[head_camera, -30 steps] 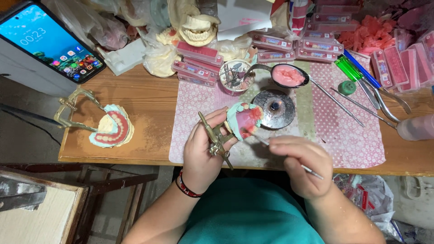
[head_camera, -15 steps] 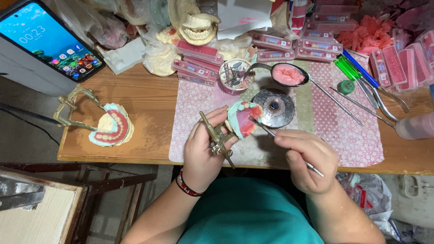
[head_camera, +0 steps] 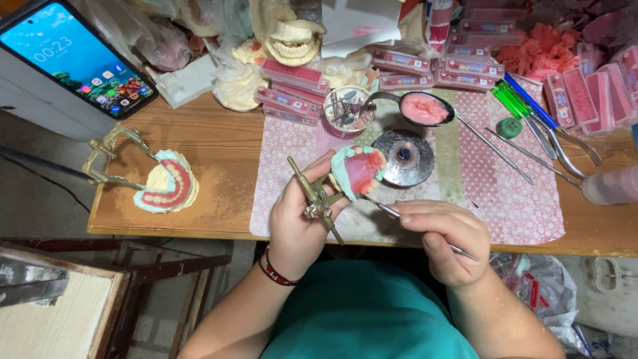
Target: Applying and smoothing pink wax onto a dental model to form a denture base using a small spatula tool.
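gripping the brass-framed denture model [head_camera: 355, 174] at centre frame, the left hand [head_camera: 299, 216] was closed; a thin tool [head_camera: 382, 207] was pinched by the right hand [head_camera: 445, 236]. the wax seemed soft and fragile, so the frame was judged the safest hold.

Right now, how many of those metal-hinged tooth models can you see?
2. One tooth model is held in the left hand, with the right hand working a thin tool against it. The other lies on the wooden table, left. The clutter behind may hide more.

- A dental technician's workshop: plaster jaw casts [head_camera: 292, 36] piled on the wooden tabletop [head_camera: 219, 143].
- Pink wax sheets [head_camera: 541, 50], a small burner [head_camera: 403, 157], a denture on an articulator [head_camera: 149, 179].
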